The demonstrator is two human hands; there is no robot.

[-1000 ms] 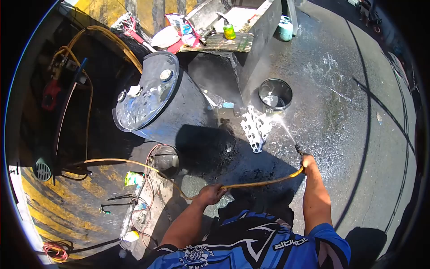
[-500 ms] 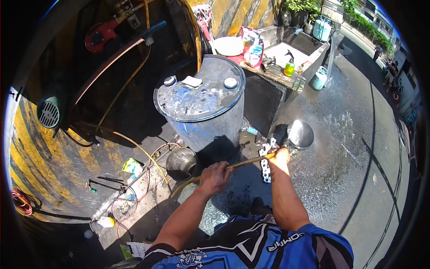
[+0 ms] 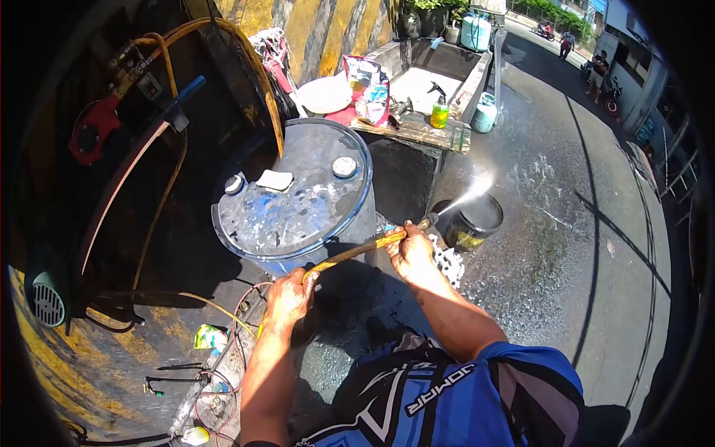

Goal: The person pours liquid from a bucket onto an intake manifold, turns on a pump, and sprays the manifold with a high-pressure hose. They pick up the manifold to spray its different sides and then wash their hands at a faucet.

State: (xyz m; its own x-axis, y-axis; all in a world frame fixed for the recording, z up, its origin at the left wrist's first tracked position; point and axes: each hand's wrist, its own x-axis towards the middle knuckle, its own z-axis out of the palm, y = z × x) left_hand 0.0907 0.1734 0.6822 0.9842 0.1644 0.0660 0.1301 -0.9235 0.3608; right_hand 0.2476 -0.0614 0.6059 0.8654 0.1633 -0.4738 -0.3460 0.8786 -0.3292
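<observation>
A yellow hose [image 3: 350,255] runs between my two hands. My left hand [image 3: 289,295] is closed round it in front of the blue drum [image 3: 298,190]. Farther along, my right hand [image 3: 410,252] grips the hose close to its metal nozzle [image 3: 427,221]. A white spray [image 3: 473,191] leaves the nozzle and passes over a dark bucket [image 3: 477,220]. Beside my right forearm, a metal part with holes [image 3: 448,264] lies on the wet ground, partly hidden by the arm.
Behind the drum stands a concrete basin [image 3: 477,78] with a plank [image 3: 417,132] bearing a yellow-green spray bottle [image 3: 439,113]. A gas cylinder [image 3: 485,113] stands beside it. A red-handled valve [image 3: 95,128] is at the left. People [image 3: 598,73] are far off at upper right.
The view has shifted right. Both hands have raised the hose, and the nozzle now points up and away. A white spray now shows, and the round bucket top appears dark instead of bright.
</observation>
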